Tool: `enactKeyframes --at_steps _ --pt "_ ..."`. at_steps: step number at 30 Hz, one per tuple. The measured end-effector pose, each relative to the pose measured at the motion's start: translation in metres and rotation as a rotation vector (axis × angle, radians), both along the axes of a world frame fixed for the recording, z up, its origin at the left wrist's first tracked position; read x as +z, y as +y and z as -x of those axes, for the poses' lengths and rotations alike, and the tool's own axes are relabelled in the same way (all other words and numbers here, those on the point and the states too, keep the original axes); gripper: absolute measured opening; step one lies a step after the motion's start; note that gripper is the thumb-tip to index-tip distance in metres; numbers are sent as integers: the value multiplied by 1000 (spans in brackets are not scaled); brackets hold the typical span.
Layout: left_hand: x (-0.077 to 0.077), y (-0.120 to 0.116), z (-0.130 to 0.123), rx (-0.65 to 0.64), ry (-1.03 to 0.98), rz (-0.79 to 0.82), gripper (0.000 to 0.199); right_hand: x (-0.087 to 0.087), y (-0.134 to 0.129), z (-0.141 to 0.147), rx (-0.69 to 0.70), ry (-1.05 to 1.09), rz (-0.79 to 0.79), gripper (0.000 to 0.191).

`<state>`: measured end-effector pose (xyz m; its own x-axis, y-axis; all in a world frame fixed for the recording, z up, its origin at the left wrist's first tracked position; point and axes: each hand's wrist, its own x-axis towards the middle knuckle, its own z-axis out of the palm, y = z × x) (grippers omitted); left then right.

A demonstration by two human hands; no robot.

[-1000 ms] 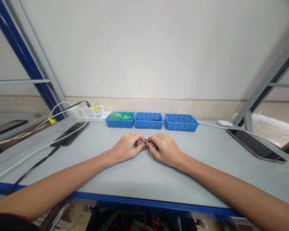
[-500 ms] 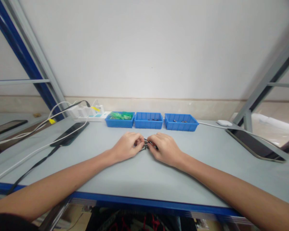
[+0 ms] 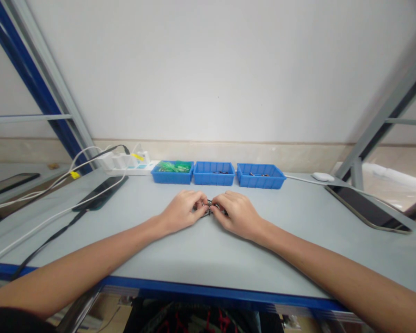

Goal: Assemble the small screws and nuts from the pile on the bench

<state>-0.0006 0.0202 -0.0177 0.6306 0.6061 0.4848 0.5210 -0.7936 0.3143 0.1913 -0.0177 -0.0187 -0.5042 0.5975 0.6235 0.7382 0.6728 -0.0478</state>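
Note:
Between my two hands, just above or on the grey tabletop, is a small dark piece with thin cord-like strands and a metallic glint point(image 3: 209, 207); its kind is too small to make out. My left hand point(image 3: 183, 210) pinches its left side between thumb and fingers. From the other side, the thumb and fingertips of my right hand point(image 3: 239, 213) close on it, nearly touching the left fingertips. Most of the piece is hidden by the fingers.
Three blue bins stand along the wall: one with green plastic packets point(image 3: 175, 166), a middle bin point(image 3: 214, 179) and a right bin point(image 3: 261, 182) with small parts. A phone point(image 3: 104, 192) with cables lies left, a tablet-like device point(image 3: 365, 208) right. A white power strip point(image 3: 125, 162) sits at the back left.
My right fingertips have shifted very slightly left, closer to my left fingertips, around the small dark piece. All else looks the same.

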Motion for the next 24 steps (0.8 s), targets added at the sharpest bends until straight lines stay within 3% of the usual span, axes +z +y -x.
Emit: enactKeyframes --at_steps 24 --pt "0 -2 1 2 13 -10 10 -1 2 0 4 8 -57 13"
